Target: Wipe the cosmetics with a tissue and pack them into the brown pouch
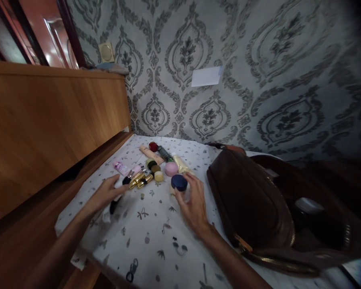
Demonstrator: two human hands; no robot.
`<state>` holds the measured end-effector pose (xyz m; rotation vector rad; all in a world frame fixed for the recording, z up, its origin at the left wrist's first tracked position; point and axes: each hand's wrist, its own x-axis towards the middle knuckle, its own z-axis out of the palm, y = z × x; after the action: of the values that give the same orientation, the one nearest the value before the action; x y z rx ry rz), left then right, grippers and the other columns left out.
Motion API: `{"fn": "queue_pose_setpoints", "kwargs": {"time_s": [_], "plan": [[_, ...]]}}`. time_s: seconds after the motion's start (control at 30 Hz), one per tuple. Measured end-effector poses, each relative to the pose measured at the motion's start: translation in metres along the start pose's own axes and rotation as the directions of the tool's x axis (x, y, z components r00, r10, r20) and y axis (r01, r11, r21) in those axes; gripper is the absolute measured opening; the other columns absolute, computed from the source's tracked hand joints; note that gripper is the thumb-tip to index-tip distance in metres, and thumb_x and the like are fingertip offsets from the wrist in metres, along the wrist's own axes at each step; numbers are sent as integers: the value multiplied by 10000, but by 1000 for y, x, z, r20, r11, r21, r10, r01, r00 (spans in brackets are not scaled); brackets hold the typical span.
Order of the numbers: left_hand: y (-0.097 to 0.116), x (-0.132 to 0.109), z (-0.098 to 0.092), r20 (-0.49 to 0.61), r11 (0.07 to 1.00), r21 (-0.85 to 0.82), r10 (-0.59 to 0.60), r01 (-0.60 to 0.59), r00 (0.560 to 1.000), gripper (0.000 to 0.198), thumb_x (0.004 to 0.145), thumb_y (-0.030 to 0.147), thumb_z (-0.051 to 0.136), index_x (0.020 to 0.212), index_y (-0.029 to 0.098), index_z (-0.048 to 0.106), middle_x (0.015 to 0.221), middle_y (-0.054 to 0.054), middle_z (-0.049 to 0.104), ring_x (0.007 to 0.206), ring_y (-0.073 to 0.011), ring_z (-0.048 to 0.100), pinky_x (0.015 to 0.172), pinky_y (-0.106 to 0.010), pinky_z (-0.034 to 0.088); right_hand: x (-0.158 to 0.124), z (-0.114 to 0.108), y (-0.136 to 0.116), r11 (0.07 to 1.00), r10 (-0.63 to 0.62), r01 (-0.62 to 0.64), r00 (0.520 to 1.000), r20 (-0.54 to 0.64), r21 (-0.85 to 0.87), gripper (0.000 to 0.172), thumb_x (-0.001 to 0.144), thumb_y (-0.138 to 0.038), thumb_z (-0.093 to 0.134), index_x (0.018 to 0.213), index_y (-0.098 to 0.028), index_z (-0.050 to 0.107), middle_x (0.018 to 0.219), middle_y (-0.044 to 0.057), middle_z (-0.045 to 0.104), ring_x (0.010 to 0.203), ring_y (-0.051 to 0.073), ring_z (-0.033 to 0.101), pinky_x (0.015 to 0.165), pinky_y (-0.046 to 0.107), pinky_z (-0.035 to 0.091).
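Note:
My right hand (195,202) grips a small jar with a dark blue lid (179,182), thumb on the near side and fingers around the far side. My left hand (108,192) is at the left of a cosmetics group, fingers curled around a partly hidden, blurred black-and-white item (114,204). Beside its fingertips lie gold lipstick tubes (140,181) and a black-capped piece (127,178). Close by are a pink round container (171,169), a small yellow-lidded jar (159,176), a dark green bottle (165,153), a peach tube (149,153) and a cream tube (182,164).
A brown leather bag (246,196) stands unzipped on the right, with a pale item (309,205) inside. Wooden furniture (57,120) borders the left side. Behind the patterned cloth (156,241) rises a papered wall (186,48). A red item (153,146) lies at the back.

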<state>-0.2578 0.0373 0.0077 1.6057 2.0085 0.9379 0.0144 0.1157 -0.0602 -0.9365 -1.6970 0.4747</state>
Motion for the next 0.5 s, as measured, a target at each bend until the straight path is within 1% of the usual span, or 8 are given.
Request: {"fn": "queue_pose_setpoints", "kwargs": {"time_s": [0.03, 0.1, 0.17, 0.27, 0.33, 0.4, 0.43, 0.5], "plan": [[12, -3, 11, 57, 990, -141, 4, 4, 998, 387, 707, 572, 630, 766, 195, 563, 688, 32, 523, 666, -175, 519, 575, -260, 393, -5, 0, -10, 999, -2, 0, 998, 56, 43, 376, 857, -363, 566, 1207, -227, 585, 1256, 131, 594, 1231, 323, 517, 1085, 534, 370], [33, -10, 36, 158, 910, -413, 32, 36, 987, 393, 716, 532, 660, 891, 184, 607, 791, 0, 614, 808, -225, 595, 686, -295, 473, -18, 3, -28, 980, 70, -114, 966, 248, 166, 385, 875, -377, 552, 1235, -245, 573, 1195, 111, 632, 1126, 297, 589, 1010, 491, 454], [48, -16, 59, 180, 843, -534, 48, 57, 983, 381, 710, 488, 686, 924, 180, 620, 847, -17, 646, 867, -239, 609, 745, -315, 491, -32, 8, -40, 908, 168, -315, 877, 451, 275, 480, 874, -420, 564, 1316, -242, 511, 1176, 102, 648, 1065, 273, 624, 962, 462, 492], [56, -22, 87, 224, 776, -619, 28, 120, 974, 346, 737, 461, 671, 930, 186, 587, 782, 11, 611, 740, -190, 585, 679, -294, 480, -47, 12, -46, 672, 281, -618, 723, 631, 408, 596, 862, -508, 564, 1379, -243, 432, 1108, 84, 671, 1006, 251, 656, 893, 434, 527], [55, -24, 98, 233, 761, -637, 38, 123, 972, 310, 766, 442, 657, 919, 190, 561, 770, 22, 581, 724, -174, 568, 667, -282, 471, -52, 11, -46, 483, 342, -738, 654, 675, 471, 682, 815, -569, 608, 1385, -251, 411, 1060, 71, 675, 931, 244, 678, 819, 411, 547], [53, -25, 105, 205, 781, -622, 92, 57, 974, 268, 785, 418, 653, 881, 189, 553, 800, 17, 574, 788, -179, 566, 713, -280, 470, -53, 7, -45, 366, 375, -770, 636, 675, 523, 734, 749, -587, 687, 1354, -255, 435, 1046, 62, 672, 908, 242, 680, 794, 391, 545], [53, -25, 107, 199, 792, -610, 123, 25, 972, 256, 794, 414, 649, 866, 188, 553, 816, 12, 575, 820, -185, 565, 740, -282, 470, -53, 4, -45, 346, 379, -764, 645, 664, 544, 722, 731, -580, 714, 1326, -256, 462, 1034, 54, 671, 917, 240, 675, 810, 386, 538], [53, -24, 109, 205, 806, -592, 150, 0, 967, 260, 810, 432, 631, 875, 192, 555, 835, 5, 583, 850, -195, 566, 769, -292, 472, -51, 0, -46, 381, 364, -735, 677, 640, 561, 645, 739, -564, 726, 1268, -259, 520, 976, 31, 667, 933, 229, 656, 857, 379, 516]]}}
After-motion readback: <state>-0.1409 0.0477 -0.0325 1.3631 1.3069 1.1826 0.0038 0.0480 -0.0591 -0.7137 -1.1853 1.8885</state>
